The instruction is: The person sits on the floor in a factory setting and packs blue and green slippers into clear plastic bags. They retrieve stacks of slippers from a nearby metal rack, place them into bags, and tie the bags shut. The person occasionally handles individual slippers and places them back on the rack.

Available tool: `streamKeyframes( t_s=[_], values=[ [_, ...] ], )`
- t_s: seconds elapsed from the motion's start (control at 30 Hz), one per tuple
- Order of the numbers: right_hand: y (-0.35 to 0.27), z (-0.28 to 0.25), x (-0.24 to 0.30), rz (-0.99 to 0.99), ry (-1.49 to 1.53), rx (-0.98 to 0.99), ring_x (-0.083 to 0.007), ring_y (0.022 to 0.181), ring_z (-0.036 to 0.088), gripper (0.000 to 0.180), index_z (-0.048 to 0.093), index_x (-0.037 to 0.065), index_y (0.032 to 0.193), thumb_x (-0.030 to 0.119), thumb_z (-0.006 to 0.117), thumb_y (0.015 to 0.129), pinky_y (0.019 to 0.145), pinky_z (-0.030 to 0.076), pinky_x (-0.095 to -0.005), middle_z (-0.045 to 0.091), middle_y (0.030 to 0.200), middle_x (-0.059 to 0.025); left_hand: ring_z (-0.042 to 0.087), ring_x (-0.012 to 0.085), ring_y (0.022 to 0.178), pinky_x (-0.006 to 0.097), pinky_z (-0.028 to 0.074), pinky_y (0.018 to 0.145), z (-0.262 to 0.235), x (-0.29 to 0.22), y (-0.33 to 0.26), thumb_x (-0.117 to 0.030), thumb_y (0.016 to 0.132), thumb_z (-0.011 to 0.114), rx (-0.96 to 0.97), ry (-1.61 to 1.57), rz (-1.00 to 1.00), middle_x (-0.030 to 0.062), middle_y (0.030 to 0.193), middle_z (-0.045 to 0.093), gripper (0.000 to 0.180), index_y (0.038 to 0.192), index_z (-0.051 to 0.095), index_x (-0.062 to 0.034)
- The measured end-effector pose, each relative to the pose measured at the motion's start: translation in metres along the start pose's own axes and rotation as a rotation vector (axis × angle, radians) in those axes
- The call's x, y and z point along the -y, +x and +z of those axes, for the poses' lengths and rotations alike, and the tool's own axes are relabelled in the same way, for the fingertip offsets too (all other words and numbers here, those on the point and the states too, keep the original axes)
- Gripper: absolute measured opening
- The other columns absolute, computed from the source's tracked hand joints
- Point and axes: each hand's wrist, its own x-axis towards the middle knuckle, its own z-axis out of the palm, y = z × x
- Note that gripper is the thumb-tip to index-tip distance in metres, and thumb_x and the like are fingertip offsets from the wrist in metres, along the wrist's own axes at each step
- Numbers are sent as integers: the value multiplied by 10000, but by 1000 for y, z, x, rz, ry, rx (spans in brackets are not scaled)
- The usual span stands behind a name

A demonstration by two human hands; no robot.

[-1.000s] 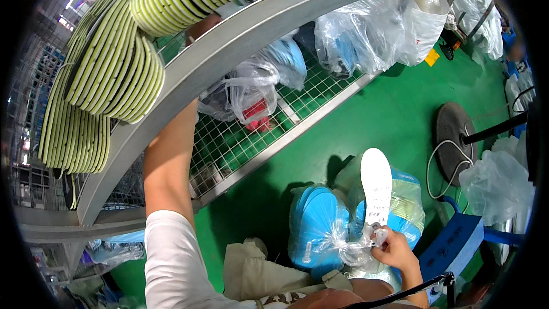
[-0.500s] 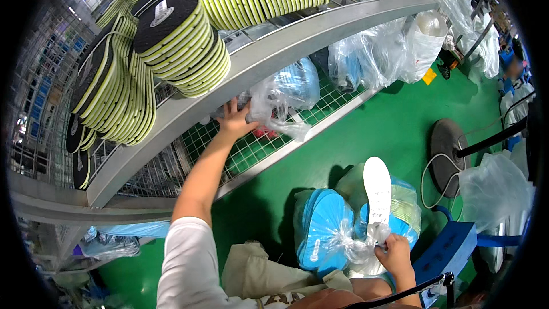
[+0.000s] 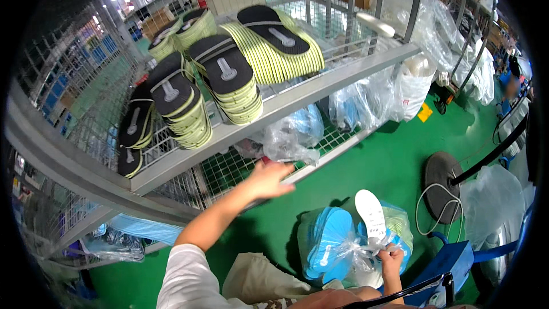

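My left hand [image 3: 269, 180] reaches out over the front edge of the lower rack shelf, fingers spread, nothing in it. Just beyond it, a clear plastic bag [image 3: 289, 140] with blue contents lies on the wire mesh. At the lower right, my right hand [image 3: 392, 256] pinches the gathered top of a clear plastic bag [image 3: 361, 257]. Blue insoles [image 3: 329, 237] show through the plastic on the floor. A white insole [image 3: 370, 214] with handwriting stands up beside that hand; whether the fingers also touch it I cannot tell.
Banded stacks of black-topped, yellow-green-edged insoles [image 3: 229, 80] fill the upper shelf, above a grey metal rail [image 3: 274, 111]. To the right are a round dark stand base [image 3: 440, 186] with a loose cable and a blue bench [image 3: 440, 272]. The floor [image 3: 337, 171] is green.
My left hand has drawn back from the bag on the lower shelf toward me and to the right. My right hand keeps its pinch on the bag. The view has tilted up.
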Motion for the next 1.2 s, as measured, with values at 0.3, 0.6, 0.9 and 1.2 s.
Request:
streamKeyframes(
  t_s=[0.3, 0.6, 0.9, 1.2],
  values=[
    [28, 16, 129, -166, 435, -155, -53, 480, 390, 106, 439, 73, 549, -19, 481, 578, 458, 300, -186, 458, 558, 24, 421, 282, 1024, 324, 354, 842, -30, -69, -27, -578, 719, 400, 1107, -160, -3, 214, 1147, 384, 718, 1121, 393, 17],
    [16, -42, 355, -771, 498, -120, -80, 610, 438, 117, 513, 64, 674, 129, 445, 743, 589, 349, -208, 474, 653, -1, 350, 140, 1025, 234, 313, 778, 25, -180, 1, -491, 772, 424, 511, -1632, 421, 51, 1192, 333, 722, 1282, 91, -105],
    [70, -182, 445, -961, 452, -49, -146, 784, 497, 186, 530, 30, 903, 129, 451, 767, 725, 399, -277, 536, 839, -54, 393, 199, 1019, 296, 304, 869, -105, -216, 25, -393, 794, 415, 24, -1140, 693, 118, 1131, 423, 541, 1204, 289, -63],
    [75, 43, 520, -1071, 773, -168, -118, 519, 443, 76, 476, 67, 604, 86, 492, 675, 505, 390, -216, 450, 571, -21, 432, 282, 999, 406, 326, 839, -232, -147, 77, -413, 794, 347, -18, -1616, 107, 121, 1145, 397, 486, 1148, 359, -80]
  ],
)
